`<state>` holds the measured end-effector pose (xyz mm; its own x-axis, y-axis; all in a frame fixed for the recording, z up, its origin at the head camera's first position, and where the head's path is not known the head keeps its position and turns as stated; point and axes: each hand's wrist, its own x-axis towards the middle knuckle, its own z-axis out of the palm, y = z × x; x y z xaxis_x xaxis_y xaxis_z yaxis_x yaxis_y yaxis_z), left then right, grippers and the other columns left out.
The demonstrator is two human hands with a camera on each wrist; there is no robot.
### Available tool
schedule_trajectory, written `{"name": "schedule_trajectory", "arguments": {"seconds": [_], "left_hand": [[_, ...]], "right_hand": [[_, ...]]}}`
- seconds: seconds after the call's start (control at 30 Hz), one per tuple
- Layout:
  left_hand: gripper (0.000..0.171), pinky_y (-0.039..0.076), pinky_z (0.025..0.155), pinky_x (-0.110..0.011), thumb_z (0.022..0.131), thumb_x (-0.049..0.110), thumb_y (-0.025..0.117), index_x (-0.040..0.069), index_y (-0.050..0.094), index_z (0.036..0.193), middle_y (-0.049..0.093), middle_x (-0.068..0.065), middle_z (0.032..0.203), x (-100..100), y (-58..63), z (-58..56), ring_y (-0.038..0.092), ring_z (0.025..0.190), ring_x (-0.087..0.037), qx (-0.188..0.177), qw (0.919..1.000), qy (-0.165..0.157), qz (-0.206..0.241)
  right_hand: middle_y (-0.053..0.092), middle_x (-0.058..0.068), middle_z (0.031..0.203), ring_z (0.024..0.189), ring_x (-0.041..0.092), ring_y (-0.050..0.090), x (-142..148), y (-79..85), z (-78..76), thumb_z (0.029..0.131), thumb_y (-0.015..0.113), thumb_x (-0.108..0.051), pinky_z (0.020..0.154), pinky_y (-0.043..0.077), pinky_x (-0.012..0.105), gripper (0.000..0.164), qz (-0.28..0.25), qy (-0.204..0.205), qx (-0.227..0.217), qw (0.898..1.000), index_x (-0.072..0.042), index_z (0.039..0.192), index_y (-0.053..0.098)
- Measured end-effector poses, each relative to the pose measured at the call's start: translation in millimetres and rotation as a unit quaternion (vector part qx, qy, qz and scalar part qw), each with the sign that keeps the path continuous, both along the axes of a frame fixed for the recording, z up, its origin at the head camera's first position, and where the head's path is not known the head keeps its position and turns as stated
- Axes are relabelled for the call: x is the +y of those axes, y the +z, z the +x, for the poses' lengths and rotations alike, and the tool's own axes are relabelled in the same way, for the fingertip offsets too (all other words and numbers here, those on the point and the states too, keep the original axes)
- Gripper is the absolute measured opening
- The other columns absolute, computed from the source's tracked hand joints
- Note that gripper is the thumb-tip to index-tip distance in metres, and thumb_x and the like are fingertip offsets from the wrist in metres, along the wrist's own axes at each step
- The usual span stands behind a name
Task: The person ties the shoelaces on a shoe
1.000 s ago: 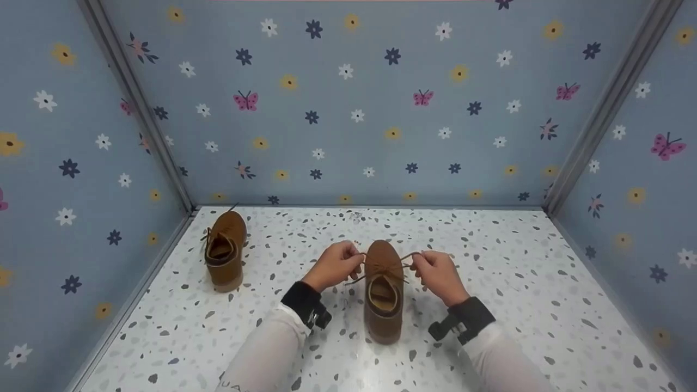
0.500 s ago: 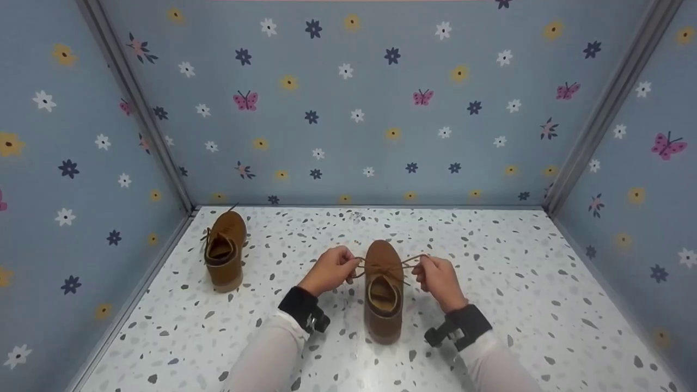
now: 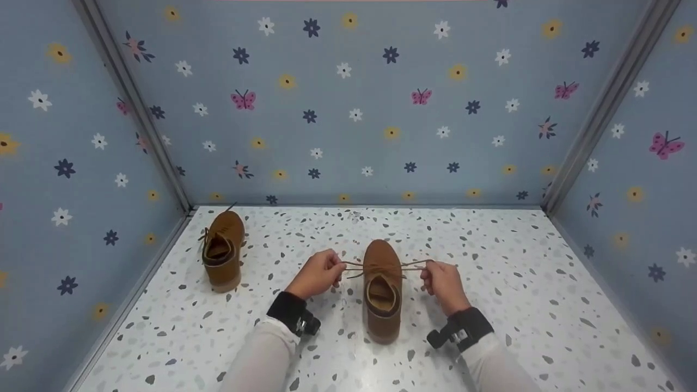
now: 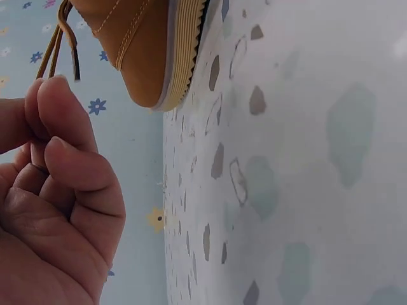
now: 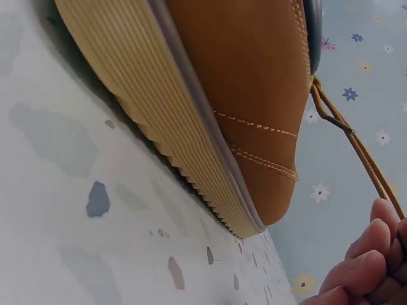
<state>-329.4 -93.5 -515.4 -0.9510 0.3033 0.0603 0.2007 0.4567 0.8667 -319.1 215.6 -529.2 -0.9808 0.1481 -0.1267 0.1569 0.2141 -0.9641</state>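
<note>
A brown lace-up shoe (image 3: 383,253) stands on the speckled surface between my hands, toe pointing away. To its left, my left hand (image 3: 318,274) pinches a loop of the shoelace (image 4: 52,54) between thumb and fingertip. On the other side my right hand (image 3: 445,283) pinches another lace loop (image 5: 359,143). Both loops stretch taut sideways from the knot over the tongue. A loose lace end hangs beside the left loop. In the right wrist view the shoe's ribbed tan sole (image 5: 146,95) rests flat, and only the fingertips of that hand show.
A second brown shoe (image 3: 223,250) stands at the far left, its laces trailing loose. Blue panels with flowers and butterflies (image 3: 348,103) enclose the white speckled surface (image 3: 523,283) at the back and on both sides.
My left hand has moved left and slightly down, and my right hand slightly right and down. The lace loops between them have been drawn straighter. The shoe has stayed in place.
</note>
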Motion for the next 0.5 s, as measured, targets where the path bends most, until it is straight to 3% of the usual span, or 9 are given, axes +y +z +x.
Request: {"name": "schedule_trajectory", "arguments": {"seconds": [0.13,0.37,0.5], "left_hand": [[0.017,0.046,0.051,-0.026,0.097,0.023,0.057,0.010,0.055,0.087,0.060,0.000,0.068,-3.8,-3.6,1.7,0.067,0.063,-0.028,-0.001,0.9999,0.013,0.008],[0.018,0.046,0.051,-0.026,0.096,0.024,0.059,0.010,0.055,0.086,0.060,0.000,0.068,-9.4,-10.9,5.8,0.065,0.058,-0.018,-0.003,0.9993,0.026,0.027],[0.020,0.044,0.050,-0.025,0.095,0.027,0.060,0.010,0.054,0.085,0.060,0.000,0.067,-10.7,-13.5,7.9,0.065,0.059,-0.020,-0.001,0.9989,0.029,0.037]], "right_hand": [[0.053,0.000,0.061,0.053,0.015,0.049,0.7,-0.3,0.4,0.097,0.040,-0.021,0.051,0.041,0.026,0.036,-0.019,-0.010,0.006,1.000,0.000,0.079,0.062],[0.052,0.000,0.058,0.049,0.014,0.048,2.2,-2.0,0.2,0.095,0.041,-0.020,0.048,0.041,0.026,0.034,-0.026,-0.024,0.008,0.999,0.002,0.077,0.060],[0.051,0.000,0.058,0.050,0.015,0.047,4.4,-4.0,-0.2,0.096,0.041,-0.020,0.048,0.040,0.026,0.034,-0.022,-0.026,0.009,0.999,0.001,0.077,0.059]]}}
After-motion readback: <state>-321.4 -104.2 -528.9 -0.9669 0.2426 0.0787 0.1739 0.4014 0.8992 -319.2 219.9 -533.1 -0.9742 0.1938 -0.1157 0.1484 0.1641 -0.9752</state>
